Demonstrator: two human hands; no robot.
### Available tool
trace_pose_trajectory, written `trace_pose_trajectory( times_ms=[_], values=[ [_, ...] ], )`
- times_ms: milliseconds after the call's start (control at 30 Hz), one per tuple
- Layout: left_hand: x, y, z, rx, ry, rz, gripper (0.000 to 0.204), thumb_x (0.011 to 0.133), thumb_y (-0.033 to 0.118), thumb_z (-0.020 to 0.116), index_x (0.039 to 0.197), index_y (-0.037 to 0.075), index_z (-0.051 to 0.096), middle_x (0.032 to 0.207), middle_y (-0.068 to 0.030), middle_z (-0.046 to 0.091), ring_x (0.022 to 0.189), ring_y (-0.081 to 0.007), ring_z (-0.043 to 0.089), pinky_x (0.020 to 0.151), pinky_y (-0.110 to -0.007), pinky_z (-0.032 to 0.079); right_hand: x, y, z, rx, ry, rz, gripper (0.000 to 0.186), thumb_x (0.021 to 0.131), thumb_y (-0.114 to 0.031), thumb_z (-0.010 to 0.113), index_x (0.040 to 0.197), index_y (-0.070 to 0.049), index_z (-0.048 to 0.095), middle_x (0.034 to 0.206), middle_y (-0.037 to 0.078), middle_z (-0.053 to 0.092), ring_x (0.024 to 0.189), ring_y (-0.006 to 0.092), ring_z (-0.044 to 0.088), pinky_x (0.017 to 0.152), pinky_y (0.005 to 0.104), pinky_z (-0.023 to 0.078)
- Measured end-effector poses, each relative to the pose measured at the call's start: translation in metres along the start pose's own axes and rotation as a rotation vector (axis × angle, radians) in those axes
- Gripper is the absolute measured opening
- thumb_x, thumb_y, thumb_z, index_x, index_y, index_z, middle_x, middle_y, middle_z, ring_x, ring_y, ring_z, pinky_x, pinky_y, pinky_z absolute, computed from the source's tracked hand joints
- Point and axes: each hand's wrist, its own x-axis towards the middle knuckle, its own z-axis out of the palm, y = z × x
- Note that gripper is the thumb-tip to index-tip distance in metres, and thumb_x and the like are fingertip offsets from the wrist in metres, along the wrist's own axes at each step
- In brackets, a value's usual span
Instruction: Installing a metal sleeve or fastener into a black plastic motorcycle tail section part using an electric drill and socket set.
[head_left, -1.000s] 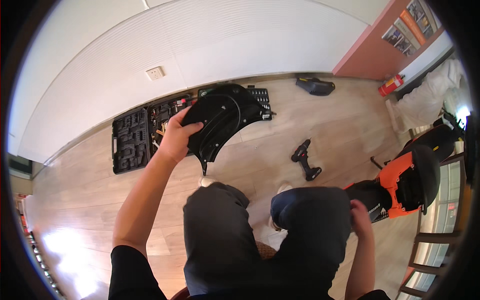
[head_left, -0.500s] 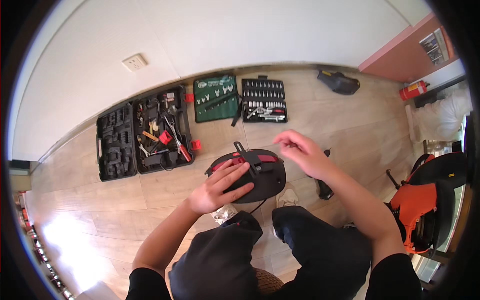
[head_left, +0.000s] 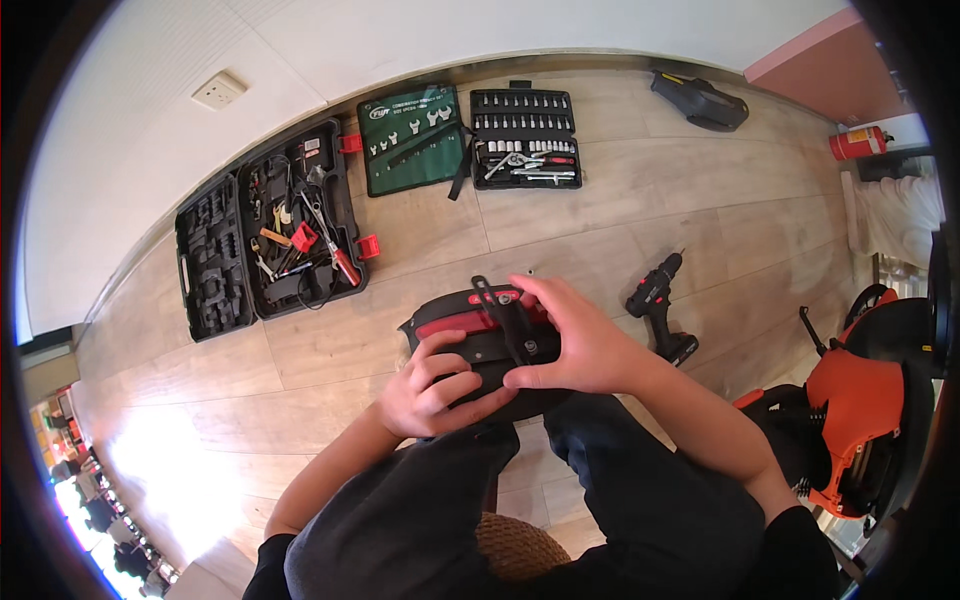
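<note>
A black rounded panel with a red light strip [head_left: 455, 324], much like a rear fender, is held above my knees. Across its upper face lies a black slotted bracket [head_left: 508, 318], with a bolt head showing near its lower end. My left hand [head_left: 432, 390] grips the panel's near left side, fingers bent over its face. Thumb and fingers of my right hand [head_left: 585, 340] close around the bracket's right side and the panel's edge. Whether a small part sits in the right fingertips is hidden.
On the floor to the right lies a cordless drill [head_left: 657, 305]. Further off are an open toolbox [head_left: 262, 308], a green wrench pouch [head_left: 410, 178], a socket set [head_left: 525, 135] and a black casing [head_left: 700, 102]. Orange bodywork [head_left: 855, 410] stands at the far right, below a fire extinguisher [head_left: 858, 143].
My right hand has come down from the air onto the bracket and panel. The left fingers have curled more. The view has shifted, so the floor tools appear higher and the drill shows fully.
</note>
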Motion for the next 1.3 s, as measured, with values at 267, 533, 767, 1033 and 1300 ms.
trace_pose_trajectory(
  times_ms=[267,533,767,1033,1300],
  values=[
    [-0.01,0.012,-0.018,0.19,0.052,-0.028,0.047,0.059,0.018,0.081,0.105,0.031,0.08,0.097,0.0025,0.044,0.091,-0.0175,0.048,0.085,-0.043,0.049,-0.003,-0.011,-0.003,0.225,-0.208,-0.065,0.085,0.075,-0.017,0.081,0.15,-0.006,0.044,0.129,0.014,0.059,0.123,0.0294,0.055,0.108,0.0413,0.043],
    [-0.014,0.009,-0.024,0.204,0.113,-0.055,0.043,0.06,0.018,0.078,0.101,0.028,0.079,0.093,0.0028,0.046,0.088,-0.0169,0.049,0.086,-0.046,0.047,0.006,-0.009,0.009,0.083,-0.141,-0.246,0.066,0.08,-0.009,0.076,0.142,-0.008,0.054,0.127,0.013,0.06,0.124,0.0304,0.053,0.106,0.0414,0.043],
    [0.004,0.001,-0.027,0.001,0.102,-0.036,0.034,0.062,0.012,0.077,0.096,0.013,0.075,0.093,-0.002,0.055,0.082,-0.0202,0.056,0.08,-0.043,0.057,0.009,-0.018,0.01,0.032,-0.184,-0.17,0.046,0.09,-0.003,0.068,0.135,-0.003,0.059,0.125,0.013,0.06,0.12,0.0269,0.06,0.104,0.0377,0.048],
    [0.005,-0.003,-0.021,-0.076,0.15,-0.074,0.032,0.064,0.012,0.077,0.095,0.008,0.075,0.093,-0.0042,0.055,0.086,-0.0224,0.057,0.08,-0.045,0.057,0.005,-0.007,0.023,0.327,-0.043,-0.044,0.031,0.094,0.002,0.06,0.125,-0.001,0.062,0.114,0.011,0.066,0.107,0.0198,0.067,0.095,0.0321,0.054],
    [0.005,-0.002,-0.023,-0.045,0.137,-0.076,0.031,0.064,0.011,0.077,0.095,0.007,0.075,0.092,-0.0049,0.055,0.085,-0.0226,0.057,0.079,-0.045,0.059,0.01,-0.009,0.021,-0.103,0.013,-0.299,0.026,0.086,-0.001,0.069,0.111,-0.002,0.066,0.102,0.013,0.067,0.098,0.0268,0.069,0.085,0.037,0.056]
  ],
)
